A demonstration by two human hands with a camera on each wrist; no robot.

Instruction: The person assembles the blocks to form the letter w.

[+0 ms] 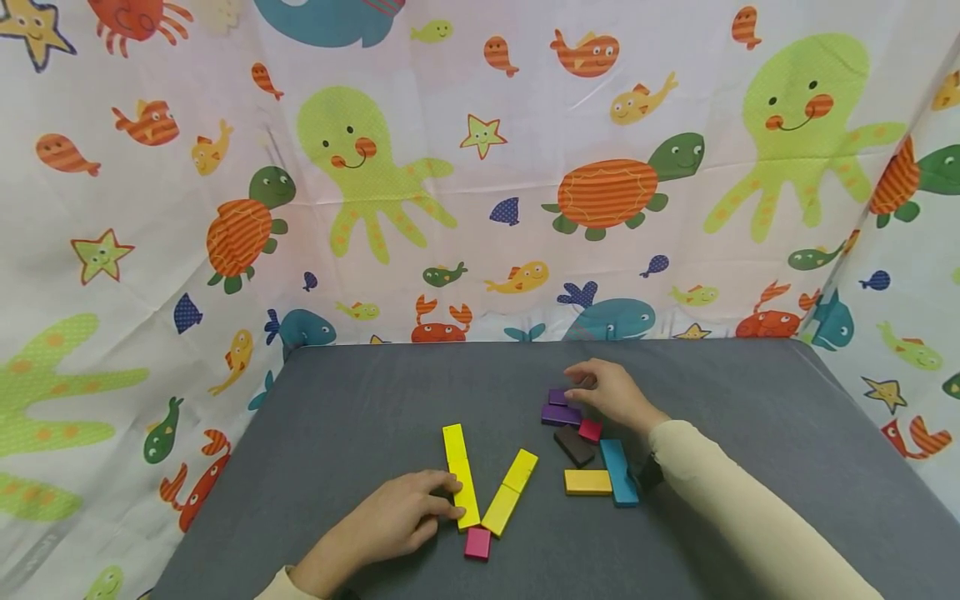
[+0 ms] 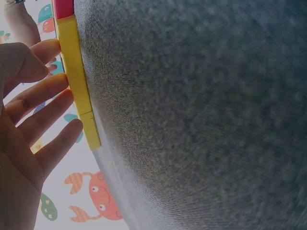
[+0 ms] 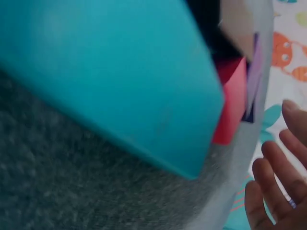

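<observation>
In the head view, my left hand [image 1: 397, 517] rests its fingertips along the left side of a long yellow block [image 1: 467, 496]; the left wrist view shows these fingers [image 2: 53, 108] fairly straight against it. A shorter yellow block [image 1: 453, 442] continues that line upward. Two more yellow blocks [image 1: 510, 492] slant to the right, forming a V above a pink block [image 1: 477, 544]. My right hand [image 1: 611, 392], fingers loosely bent and holding nothing, hovers beside a small purple block [image 1: 557, 397]. Below that lies a longer purple block [image 1: 561, 415].
Near the right hand lie a red block [image 1: 590, 430], a dark brown block [image 1: 574, 446], an orange-yellow block [image 1: 588, 482] and a blue block [image 1: 618, 473]. They sit on a grey cloth-covered table [image 1: 375, 400]. A sea-animal curtain [image 1: 465, 83] hangs behind the far edge.
</observation>
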